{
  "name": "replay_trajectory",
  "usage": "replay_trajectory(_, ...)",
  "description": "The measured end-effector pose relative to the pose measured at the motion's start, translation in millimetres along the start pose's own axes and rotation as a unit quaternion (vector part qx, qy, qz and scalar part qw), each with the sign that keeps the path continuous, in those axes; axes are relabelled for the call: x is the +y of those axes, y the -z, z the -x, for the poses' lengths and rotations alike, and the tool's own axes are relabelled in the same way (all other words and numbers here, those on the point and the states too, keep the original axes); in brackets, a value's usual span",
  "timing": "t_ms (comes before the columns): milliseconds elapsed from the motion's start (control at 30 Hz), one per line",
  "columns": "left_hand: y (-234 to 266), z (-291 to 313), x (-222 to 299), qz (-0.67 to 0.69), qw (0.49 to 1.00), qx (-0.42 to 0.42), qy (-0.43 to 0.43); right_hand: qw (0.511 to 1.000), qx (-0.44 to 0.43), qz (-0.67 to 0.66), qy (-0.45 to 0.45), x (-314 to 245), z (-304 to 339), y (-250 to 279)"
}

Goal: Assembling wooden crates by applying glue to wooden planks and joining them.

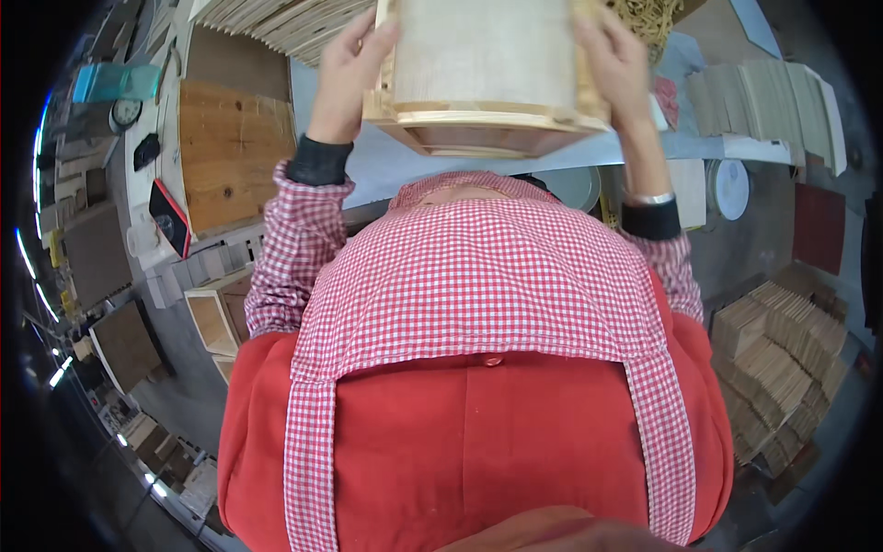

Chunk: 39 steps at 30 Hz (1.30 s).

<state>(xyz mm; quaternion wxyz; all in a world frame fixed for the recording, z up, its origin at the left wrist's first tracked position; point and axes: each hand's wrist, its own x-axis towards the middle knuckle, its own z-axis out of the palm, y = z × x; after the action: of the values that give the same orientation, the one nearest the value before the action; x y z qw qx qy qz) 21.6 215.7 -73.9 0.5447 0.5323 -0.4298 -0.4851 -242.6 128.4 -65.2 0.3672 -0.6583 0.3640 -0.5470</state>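
Between my two hands is a pale wooden box (pixel 483 55) with a light, flat panel framed by raw wood edges. My left hand (pixel 352 72) grips its left side, and my right hand (pixel 621 69) grips its right side, slightly blurred. The box is raised and tilted over a worktable with a pale blue-white cover (pixel 377 170). Its far end is cut off by the upper edge of the view. The fingers are partly hidden along the box's sides.
Thin wooden slats (pixel 285 28) lie at the far left, above a brown wooden board (pixel 235 152). A red-edged phone (pixel 170 219) and a round clock (pixel 126 112) lie further left. Far right are tan tangled strands (pixel 648 23) and stacked panels (pixel 759 106); wooden stacks (pixel 782 359) stand lower right.
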Motion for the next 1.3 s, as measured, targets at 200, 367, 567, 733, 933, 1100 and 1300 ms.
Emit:
replay_trajectory(200, -4, 0, -24, 0.021, 0.995, 0.091, 0.035, 0.99, -0.107, 0.062, -0.073, 26, -29, 4)
replay_trajectory(367, -17, 30, -8, 0.013, 0.99, 0.135, 0.029, 0.969, -0.175, 0.028, -0.169, 24, -25, 7)
replay_trajectory(567, -12, 23, 8, -0.273, 0.941, 0.195, -0.028, 0.963, -0.172, -0.081, -0.193, 125, -5, 14)
replay_trajectory(733, -82, 9, 63, -0.547, 0.802, -0.021, -0.24, 0.922, -0.223, 0.014, -0.315, 197, 67, 15)
replay_trajectory(933, -117, -2, 42, -0.612, 0.74, -0.192, -0.204, 0.938, -0.18, 0.039, -0.292, 187, 85, 5)
replay_trajectory(1100, -113, -3, 34, -0.596, 0.756, -0.197, -0.187, 0.925, -0.179, 0.089, -0.324, 180, 92, 11)
replay_trajectory(1300, -121, 3, 42, -0.688, 0.668, -0.179, -0.22, 0.927, -0.187, 0.087, -0.313, 168, 101, 12)
